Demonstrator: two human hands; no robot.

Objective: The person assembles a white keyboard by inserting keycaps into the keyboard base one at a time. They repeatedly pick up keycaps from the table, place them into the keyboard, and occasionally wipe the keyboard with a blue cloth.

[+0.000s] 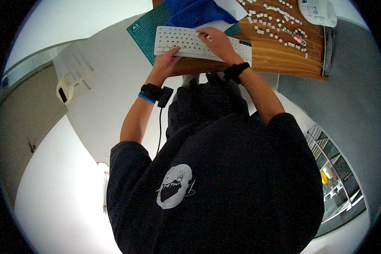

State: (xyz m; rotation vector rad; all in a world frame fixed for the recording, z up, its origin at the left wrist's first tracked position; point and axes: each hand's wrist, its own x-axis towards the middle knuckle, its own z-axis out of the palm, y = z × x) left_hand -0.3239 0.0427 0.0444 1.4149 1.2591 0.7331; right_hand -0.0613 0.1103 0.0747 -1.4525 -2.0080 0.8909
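A white keyboard lies at the table's near edge, partly over a green cutting mat. Most of its key positions are bare, with dark switch spots showing; a few white keycaps sit along its near-left row. My left hand grips the keyboard's near edge, thumb on top and fingers below. Over the right half of the keyboard, my right hand has its fingers bent together close to the surface. Something small and white shows by its fingertips, too blurred to name. Loose white keycaps are spread on the table to the right.
A blue cloth lies behind the keyboard, beside a white sheet. On the wooden table, a small red and white stick rests among the keycaps. A white plastic container stands at the far right corner.
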